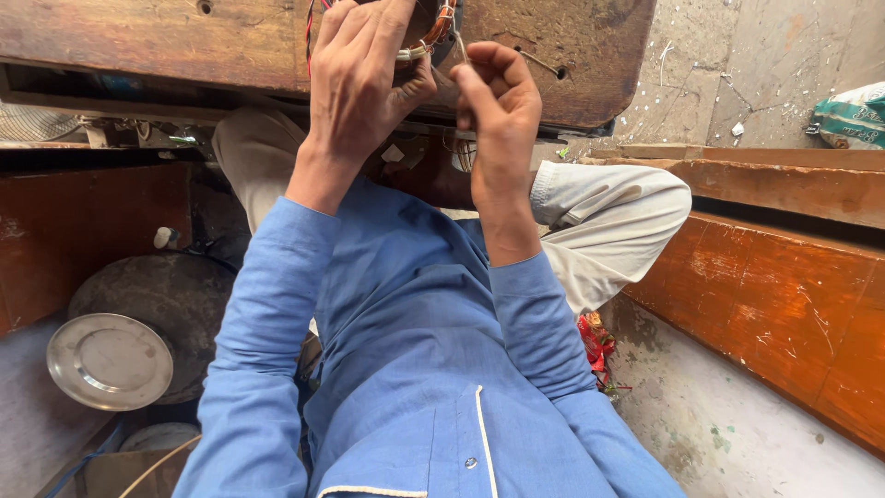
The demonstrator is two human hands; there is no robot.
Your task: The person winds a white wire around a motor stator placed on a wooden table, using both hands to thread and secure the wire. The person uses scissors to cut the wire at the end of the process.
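Blue cotton sleeves (277, 350) fill the near field. At twelve o'clock the left hand (359, 88) has its grip clamped on a round copper-wound coil (433, 32) resting on the worn wooden surface (138, 37); the right hand (498, 111) pinches a thin pale thread (458, 46) beside it. Risk, in my judgement: thread snapping under tension, or fine windings nicked. A dull metal plate (109, 361) lies at eight o'clock.

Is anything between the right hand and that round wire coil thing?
Nothing visible. The left hand already grips the wire coil at the wooden bench, and the right hand pinches a thin thread right beside it.
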